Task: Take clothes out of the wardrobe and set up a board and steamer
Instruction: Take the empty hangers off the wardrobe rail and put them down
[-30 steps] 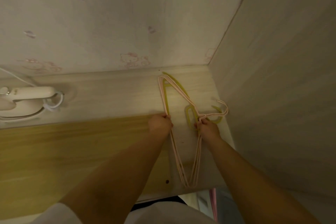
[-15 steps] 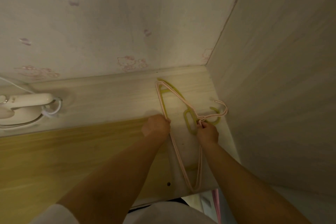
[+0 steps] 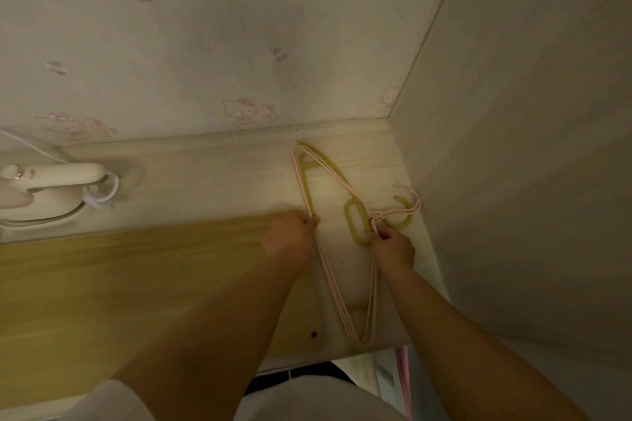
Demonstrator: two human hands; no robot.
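A bunch of thin pink wire hangers [image 3: 333,290] lies flat on a pale wooden surface [image 3: 205,174], on top of a yellow-green plastic hanger [image 3: 355,220]. My left hand [image 3: 290,232] pinches the hangers' long left bar. My right hand [image 3: 393,246] grips the pink hangers just below their hooks, which point right toward the side panel. A cream handheld steamer [image 3: 51,188] rests at the far left with its white cord looped beside it. A yellow wooden board [image 3: 119,284] lies flat in front of the steamer.
A back wall [image 3: 205,44] with pink cartoon wallpaper rises behind the surface. A pale wood-grain side panel [image 3: 530,147] closes off the right. The surface's front edge runs just below the hangers; a pink strip [image 3: 403,376] shows under it.
Both hands and the hangers stay in nearly the same spot; my left hand has slid slightly left along the bar. The view has shifted a little.
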